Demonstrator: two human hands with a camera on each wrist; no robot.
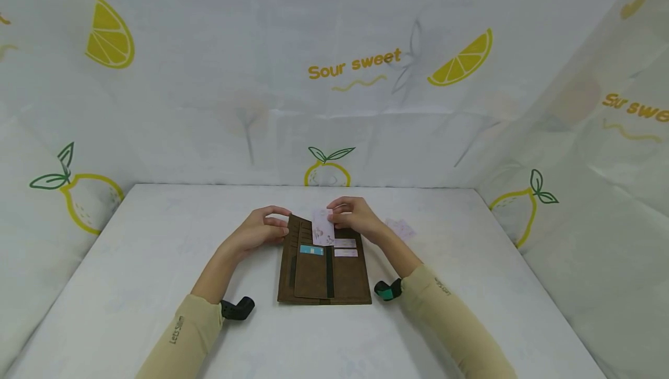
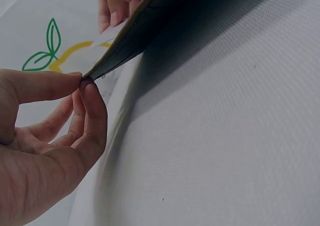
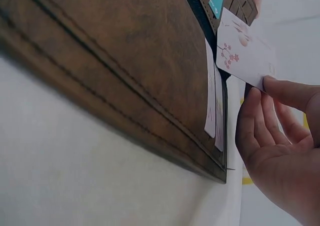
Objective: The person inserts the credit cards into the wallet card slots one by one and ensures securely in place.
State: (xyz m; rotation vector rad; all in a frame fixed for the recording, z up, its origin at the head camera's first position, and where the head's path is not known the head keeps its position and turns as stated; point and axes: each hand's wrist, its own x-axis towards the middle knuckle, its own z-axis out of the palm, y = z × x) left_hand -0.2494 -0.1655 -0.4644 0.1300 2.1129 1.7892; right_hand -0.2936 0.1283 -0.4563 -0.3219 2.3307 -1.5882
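In the head view we see a long brown wallet [image 1: 324, 269] lying open flat on the white table [image 1: 130, 263], near the middle and closer to the far edge than to the near one. The left hand [image 1: 258, 232] pinches the wallet's far left corner between thumb and fingers. The right hand [image 1: 355, 216] pinches a pale pink card [image 1: 322, 229] at the wallet's far edge, the card standing over the upper slots. A blue card [image 1: 311, 249] sits in a left-side slot, and two pale cards [image 1: 345, 248] sit in right-side slots. Another pale card [image 1: 400, 228] lies on the table just right of the right hand. In the left wrist view we see the left hand [image 2: 50, 136] with thumb and curled fingertips closed on the corner of the wallet [image 2: 125, 41], which is lifted slightly off the table there. In the right wrist view we see the right hand [image 3: 280, 146] gripping the pink card [image 3: 245, 51], printed with a small blossom branch, by one edge, held beside the wallet [image 3: 125, 61] above its slots.
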